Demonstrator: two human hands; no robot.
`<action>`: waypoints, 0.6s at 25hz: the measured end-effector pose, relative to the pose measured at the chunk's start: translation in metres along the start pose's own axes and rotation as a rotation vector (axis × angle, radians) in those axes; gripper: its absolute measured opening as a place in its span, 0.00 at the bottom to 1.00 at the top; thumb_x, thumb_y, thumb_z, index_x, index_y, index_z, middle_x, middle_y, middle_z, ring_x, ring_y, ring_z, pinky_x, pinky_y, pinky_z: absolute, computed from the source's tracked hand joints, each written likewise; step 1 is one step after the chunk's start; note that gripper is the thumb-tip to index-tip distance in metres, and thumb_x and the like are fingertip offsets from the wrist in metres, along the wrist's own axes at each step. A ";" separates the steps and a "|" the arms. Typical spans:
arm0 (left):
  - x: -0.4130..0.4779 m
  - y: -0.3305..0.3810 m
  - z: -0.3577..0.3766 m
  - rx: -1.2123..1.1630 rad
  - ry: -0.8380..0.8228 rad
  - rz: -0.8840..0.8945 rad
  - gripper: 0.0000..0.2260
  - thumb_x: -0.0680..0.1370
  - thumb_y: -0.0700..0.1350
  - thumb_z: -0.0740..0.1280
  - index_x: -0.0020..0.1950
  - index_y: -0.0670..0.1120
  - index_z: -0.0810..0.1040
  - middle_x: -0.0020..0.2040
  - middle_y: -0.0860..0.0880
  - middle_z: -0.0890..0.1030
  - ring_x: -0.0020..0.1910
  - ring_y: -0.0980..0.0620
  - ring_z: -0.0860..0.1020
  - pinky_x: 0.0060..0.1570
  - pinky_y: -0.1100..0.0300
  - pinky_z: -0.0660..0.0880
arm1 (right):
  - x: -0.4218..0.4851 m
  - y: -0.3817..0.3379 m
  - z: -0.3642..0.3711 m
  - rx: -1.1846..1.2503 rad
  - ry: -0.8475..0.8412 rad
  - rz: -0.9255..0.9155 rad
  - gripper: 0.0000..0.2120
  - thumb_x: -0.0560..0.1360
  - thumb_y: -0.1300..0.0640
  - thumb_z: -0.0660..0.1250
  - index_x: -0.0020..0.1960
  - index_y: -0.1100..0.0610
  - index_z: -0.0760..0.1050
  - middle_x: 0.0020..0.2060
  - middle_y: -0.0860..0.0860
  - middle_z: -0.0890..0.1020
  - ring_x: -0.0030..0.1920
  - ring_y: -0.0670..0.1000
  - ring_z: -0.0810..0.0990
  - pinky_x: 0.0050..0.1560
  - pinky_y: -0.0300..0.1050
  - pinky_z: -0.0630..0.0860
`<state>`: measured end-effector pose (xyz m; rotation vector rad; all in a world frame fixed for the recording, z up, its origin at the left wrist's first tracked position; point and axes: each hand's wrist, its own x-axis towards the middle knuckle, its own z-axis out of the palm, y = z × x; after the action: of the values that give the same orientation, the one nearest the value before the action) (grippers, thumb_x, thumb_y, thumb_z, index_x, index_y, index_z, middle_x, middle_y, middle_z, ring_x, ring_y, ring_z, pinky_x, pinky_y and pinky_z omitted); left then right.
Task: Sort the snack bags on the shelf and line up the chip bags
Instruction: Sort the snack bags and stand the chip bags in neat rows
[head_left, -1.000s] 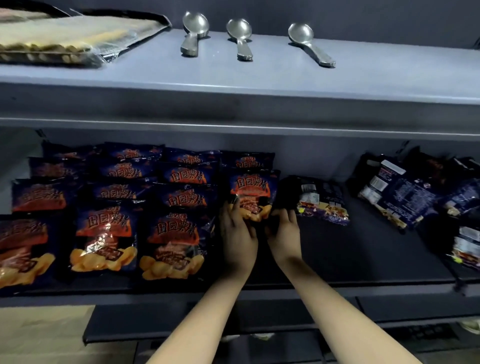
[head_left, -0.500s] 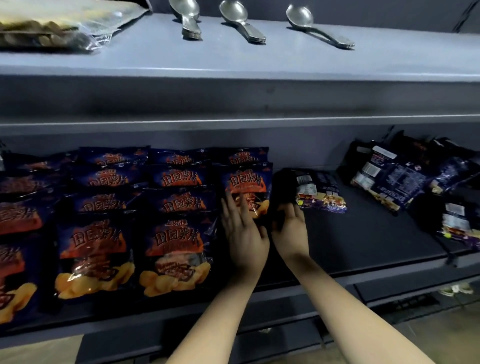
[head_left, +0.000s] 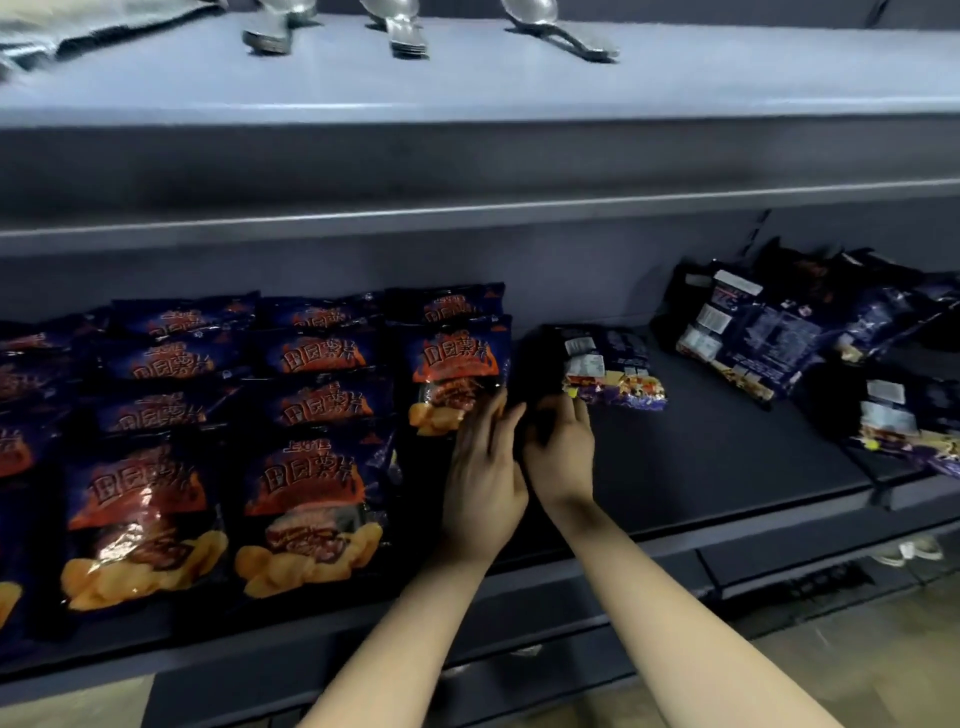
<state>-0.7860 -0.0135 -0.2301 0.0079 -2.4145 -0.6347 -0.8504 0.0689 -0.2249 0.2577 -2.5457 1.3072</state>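
Now the chip bag (head_left: 457, 364), at the right end of the lined-up bags (head_left: 317, 358) on the lower shelf (head_left: 701, 467), is touched by the flat, straight fingers of the left hand (head_left: 483, 483); it should be squared gently against that row; whether its dark edge is pinched by the right hand (head_left: 561, 452) cannot be told; the spoons (head_left: 571, 41) above are cut off.

3 metal spoons (head_left: 400, 31) lie on the upper shelf (head_left: 675, 83) well above the hands (head_left: 483, 493), a clear packet (head_left: 104, 26) farther up-left.

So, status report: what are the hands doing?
Left hand open, touching chip bag. Right hand open beside it, near face-down bag. Loose bags piled far right.
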 end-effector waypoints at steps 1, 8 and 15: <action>0.000 0.001 0.000 0.004 0.002 0.007 0.27 0.69 0.29 0.62 0.67 0.43 0.70 0.70 0.44 0.68 0.71 0.47 0.64 0.68 0.50 0.67 | 0.000 0.001 -0.003 0.053 0.021 0.023 0.08 0.71 0.69 0.63 0.50 0.65 0.74 0.47 0.60 0.78 0.52 0.58 0.72 0.46 0.33 0.62; 0.041 0.041 0.012 -0.050 0.016 -0.001 0.27 0.70 0.32 0.62 0.68 0.47 0.67 0.72 0.47 0.65 0.72 0.49 0.62 0.69 0.56 0.63 | 0.018 0.030 -0.045 0.123 -0.098 -0.243 0.16 0.68 0.67 0.60 0.54 0.60 0.78 0.52 0.54 0.78 0.56 0.51 0.74 0.58 0.46 0.73; 0.112 0.066 0.071 0.199 -0.355 -0.126 0.23 0.81 0.49 0.55 0.76 0.53 0.56 0.77 0.45 0.50 0.75 0.39 0.48 0.72 0.45 0.50 | 0.097 0.070 -0.109 -0.359 -0.430 -0.255 0.31 0.77 0.47 0.58 0.76 0.49 0.50 0.77 0.52 0.47 0.76 0.56 0.43 0.74 0.57 0.45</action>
<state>-0.9065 0.0587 -0.1840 0.1433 -2.8310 -0.4798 -0.9449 0.1949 -0.1874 0.8301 -2.9067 0.7449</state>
